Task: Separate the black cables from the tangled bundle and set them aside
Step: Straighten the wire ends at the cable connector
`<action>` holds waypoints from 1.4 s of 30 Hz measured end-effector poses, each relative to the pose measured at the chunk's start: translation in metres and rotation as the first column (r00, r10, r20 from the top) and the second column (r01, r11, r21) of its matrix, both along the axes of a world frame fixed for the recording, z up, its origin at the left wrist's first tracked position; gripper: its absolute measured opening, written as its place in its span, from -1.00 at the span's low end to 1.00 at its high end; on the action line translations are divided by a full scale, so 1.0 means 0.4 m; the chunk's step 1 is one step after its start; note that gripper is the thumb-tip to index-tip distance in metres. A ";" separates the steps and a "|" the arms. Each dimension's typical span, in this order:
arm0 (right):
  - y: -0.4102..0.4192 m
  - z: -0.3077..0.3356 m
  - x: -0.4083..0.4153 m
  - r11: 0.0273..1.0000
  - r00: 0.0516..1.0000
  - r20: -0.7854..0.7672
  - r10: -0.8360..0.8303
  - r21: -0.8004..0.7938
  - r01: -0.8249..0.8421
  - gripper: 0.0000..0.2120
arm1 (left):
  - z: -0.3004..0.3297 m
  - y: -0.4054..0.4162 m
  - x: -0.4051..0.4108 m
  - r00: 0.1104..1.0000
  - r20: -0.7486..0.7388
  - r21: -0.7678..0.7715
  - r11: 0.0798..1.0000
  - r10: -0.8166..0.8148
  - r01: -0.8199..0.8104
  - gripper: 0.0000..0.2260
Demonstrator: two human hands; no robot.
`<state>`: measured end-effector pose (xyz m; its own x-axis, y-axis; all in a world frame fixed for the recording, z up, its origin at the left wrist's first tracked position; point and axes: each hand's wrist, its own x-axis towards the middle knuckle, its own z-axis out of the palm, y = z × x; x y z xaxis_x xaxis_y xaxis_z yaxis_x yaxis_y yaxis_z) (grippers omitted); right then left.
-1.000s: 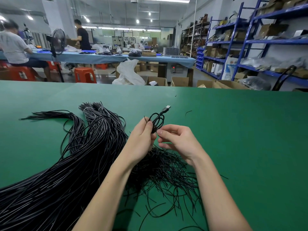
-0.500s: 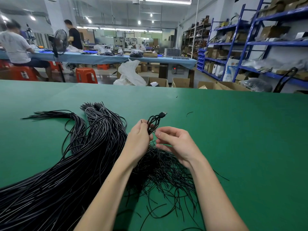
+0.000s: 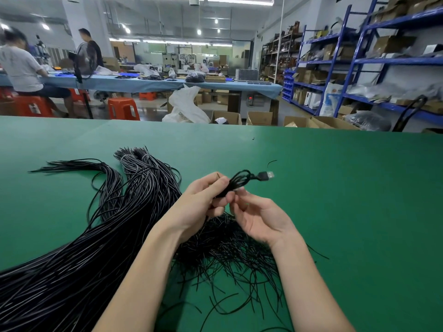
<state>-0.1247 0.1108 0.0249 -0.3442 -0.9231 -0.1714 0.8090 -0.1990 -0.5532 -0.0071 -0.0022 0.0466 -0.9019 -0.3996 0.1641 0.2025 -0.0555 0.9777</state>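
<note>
Left hand (image 3: 200, 207) held above the green table (image 3: 335, 212); thumb and curled fingers pinch a small coiled black cable (image 3: 239, 182) at its lower end; coil rises up and right from the grip, ending in a USB plug (image 3: 265, 175) that points right with its metal tip showing. A second ago that plug angled upward; now it lies close to level and the coil leans further right.

Right hand (image 3: 261, 218) just beside the left, palm turned up more than before; fingertips (image 3: 239, 191) meet the coil from beneath, thumb and forefinger curled in toward it; whether they actually nip a strand cannot be told through the blur.

Main bundle of black cables (image 3: 84, 248) lies on the table to the left, sweeping from the near-left edge up to cut ends at centre, in the same place as earlier; loose tangle of thinner strands (image 3: 227, 259) spreads under both wrists; one short cable scrap (image 3: 272, 162) lies apart beyond the plug.

Beyond the table: two people at a blue bench (image 3: 167, 83), orange stools (image 3: 123, 107), blue shelving (image 3: 359, 61) at right.
</note>
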 end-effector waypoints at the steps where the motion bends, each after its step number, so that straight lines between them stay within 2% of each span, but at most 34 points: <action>1: 0.002 0.000 -0.001 1.000 1.000 0.002 0.010 -0.010 -0.010 -0.78 | 0.000 -0.001 0.004 0.999 0.003 -0.016 0.999 -0.045 0.046 -0.82; 3: 0.010 0.001 -0.007 1.000 0.999 -0.039 0.002 0.013 -0.001 -0.82 | 0.002 -0.006 0.014 0.993 0.040 -0.049 0.993 -0.109 0.111 -0.82; 6: 0.033 0.001 -0.024 0.994 0.980 -0.198 -0.030 0.094 0.049 -0.84 | 0.007 -0.009 0.024 0.982 0.105 -0.097 0.981 -0.158 0.168 -0.79; 10: 0.064 0.012 -0.049 0.993 0.904 -0.425 0.049 0.117 0.002 -0.66 | 0.015 -0.003 0.025 0.968 0.136 -0.120 0.966 -0.212 0.229 -0.87; 14: 0.084 0.027 -0.055 0.985 0.800 -0.583 0.142 0.166 -0.053 -0.85 | 0.015 -0.005 0.034 0.930 0.206 -0.142 0.931 -0.305 0.337 -0.82; 17: 0.098 0.051 -0.052 0.972 0.600 -0.772 0.211 0.230 -0.046 -0.81 | 0.020 -0.012 0.038 0.905 0.321 -0.229 0.905 -0.277 0.359 -0.82; 20: 0.087 0.089 -0.045 0.967 0.314 -0.932 0.183 0.229 0.116 -0.79 | 0.029 -0.012 0.036 0.919 0.379 -0.386 0.883 -0.110 0.265 -0.83; 23: 0.057 0.115 -0.028 0.955 0.045 -0.990 0.131 0.138 0.261 -0.82 | 0.032 -0.008 0.026 0.933 0.314 -0.622 0.780 0.175 0.063 -0.80; 25: 0.048 0.120 -0.019 0.948 -0.033 -0.996 0.086 0.071 0.311 -0.80 | 0.028 -0.004 0.017 0.926 0.213 -0.675 0.732 0.311 -0.091 -0.81; 28: 0.048 0.108 -0.015 0.951 -0.016 -1.000 0.013 0.007 0.310 -0.80 | 0.020 0.004 0.008 0.917 0.150 -0.589 0.778 0.371 -0.218 -0.83; 30: 0.053 0.103 -0.018 0.955 -0.040 -0.999 0.014 0.001 0.297 -0.79 | 0.014 0.004 0.003 0.902 0.134 -0.576 0.773 0.410 -0.266 -0.84; 33: 0.055 0.111 -0.021 0.963 -0.012 -0.999 0.052 0.047 0.265 -0.85 | 0.011 0.004 -0.004 0.867 0.046 -0.647 0.676 0.496 -0.353 -0.82; 37: 0.043 0.112 -0.019 0.909 0.132 -0.991 -0.025 0.032 0.416 -0.92 | 0.009 0.022 -0.017 0.841 -0.084 -0.757 0.514 0.535 -0.403 -0.76; 40: 0.041 0.116 -0.014 0.896 0.186 -0.981 -0.051 0.037 0.443 -0.90 | 0.006 0.027 -0.019 0.842 -0.138 -0.772 0.476 0.522 -0.421 -0.82; 42: 0.044 0.119 -0.017 0.886 0.175 -0.984 -0.039 0.047 0.462 -0.89 | 0.005 0.029 -0.018 0.846 -0.157 -0.779 0.464 0.509 -0.423 -0.86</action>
